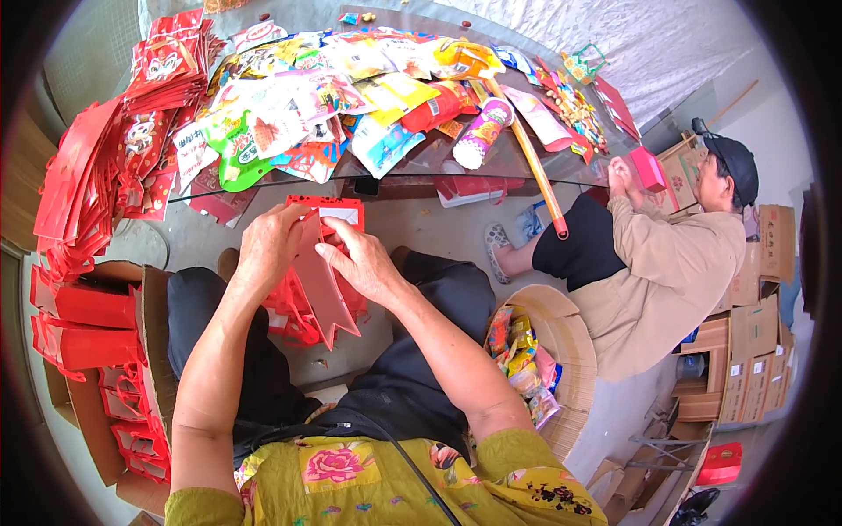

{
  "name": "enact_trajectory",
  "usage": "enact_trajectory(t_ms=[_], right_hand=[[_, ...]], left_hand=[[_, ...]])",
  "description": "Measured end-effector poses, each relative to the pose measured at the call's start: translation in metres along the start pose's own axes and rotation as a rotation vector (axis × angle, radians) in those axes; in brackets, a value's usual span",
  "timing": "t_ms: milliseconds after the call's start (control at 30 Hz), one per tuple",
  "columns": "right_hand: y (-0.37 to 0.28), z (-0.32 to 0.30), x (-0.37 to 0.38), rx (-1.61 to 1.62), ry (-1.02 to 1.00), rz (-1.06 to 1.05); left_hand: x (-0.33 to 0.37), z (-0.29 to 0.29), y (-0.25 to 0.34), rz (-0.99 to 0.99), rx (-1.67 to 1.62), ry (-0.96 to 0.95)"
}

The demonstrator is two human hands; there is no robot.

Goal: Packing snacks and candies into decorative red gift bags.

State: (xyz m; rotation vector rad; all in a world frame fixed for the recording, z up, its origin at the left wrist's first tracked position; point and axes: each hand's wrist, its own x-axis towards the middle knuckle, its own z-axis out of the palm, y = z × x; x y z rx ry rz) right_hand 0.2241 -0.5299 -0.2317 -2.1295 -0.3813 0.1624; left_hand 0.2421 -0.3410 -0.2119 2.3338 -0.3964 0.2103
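**Hands folding a flat red paper bag over the lap**

Both hands are closed on one flat red paper bag (323,263), held in front of the glass desk (491,162), just below its near edge. Left hand (267,245) clamps the bag's left side, thumb and fingers wrapped over the edge. Right hand (360,261) pinches the right side, fingers pressed on the card. Bag hangs tilted, notched bottom flap pointing down toward the lap, white patch showing near its top.

Step, as I judge it: shaping or opening one flat bag out of the stock. Next move probably needs the hands to pull the sides apart or crease the bottom flap, with a firm grip since thin card buckles easily.

Left of the desk, stacks of folded red bags (83,188) lie piled, more in a cardboard box (149,351) under them. On the desk: a heap of colourful snack packets (333,96). Right of the desk another person (667,263) sits holding a small red box (649,168). Round basket of packets (561,351) sits below the desk, between the two people.
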Motion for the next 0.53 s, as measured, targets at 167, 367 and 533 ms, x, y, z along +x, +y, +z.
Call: enact_trajectory(t_ms=[167,367,533], right_hand=[[-0.0010,0.0001,0.0000,0.009,-0.006,-0.004],[-0.0013,0.0002,0.0002,0.025,-0.014,-0.008],[-0.0016,-0.0009,0.0003,0.022,-0.019,0.004]], left_hand=[[0.0012,0.0002,-0.0039,0.010,0.005,-0.001],[0.0013,-0.0005,-0.0022,-0.024,0.000,-0.006],[0.0022,-0.0009,-0.0011,-0.039,0.005,-0.019]])
